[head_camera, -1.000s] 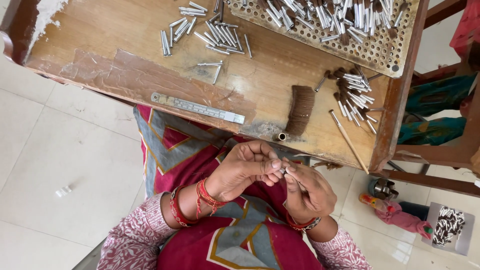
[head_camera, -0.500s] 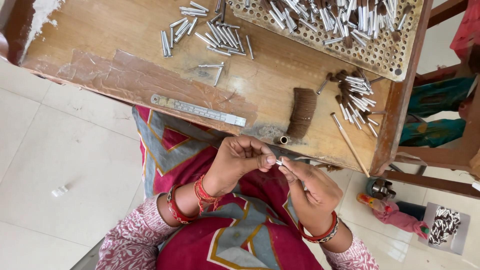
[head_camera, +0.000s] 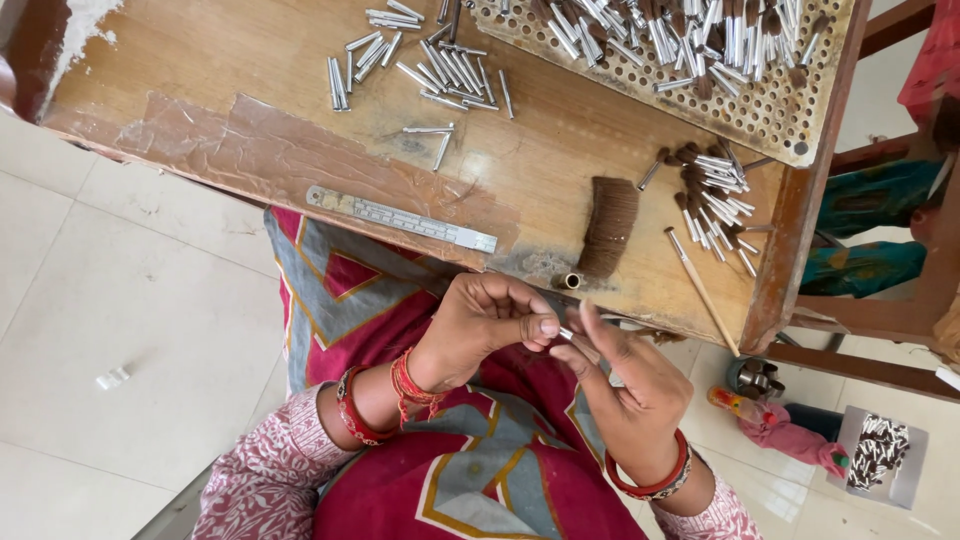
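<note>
We see both hands held low over the lap, just off the near edge of the wooden table (head_camera: 560, 150). The left hand (head_camera: 480, 325) is curled, thumb and fingers pressed together on a small metal tube (head_camera: 567, 334). The right hand (head_camera: 625, 390) meets it from the other side, its thumb and forefinger pinching the same tube, so the piece sits between the 2 hands' fingertips. The tube is mostly covered; we cannot tell its full length.

Taking the table as landmark:
- A steel ruler (head_camera: 400, 218) lies flat near the table's near edge, just above the left hand.
- A bundle of brown bristles (head_camera: 608, 226) lies on the table just beyond the hands, with a short open tube (head_camera: 572, 281) touching its near end.
- A loose cluster of metal tubes (head_camera: 440, 65) lies toward the table's far side.
- A perforated board (head_camera: 760, 110) full of upright tubes sits at the table's far right corner.
- A pile of tubes with bristle tips (head_camera: 715, 190) lies by the table's right edge, a thin wooden stick (head_camera: 703, 292) beside it.

Red bangles circle both wrists.
</note>
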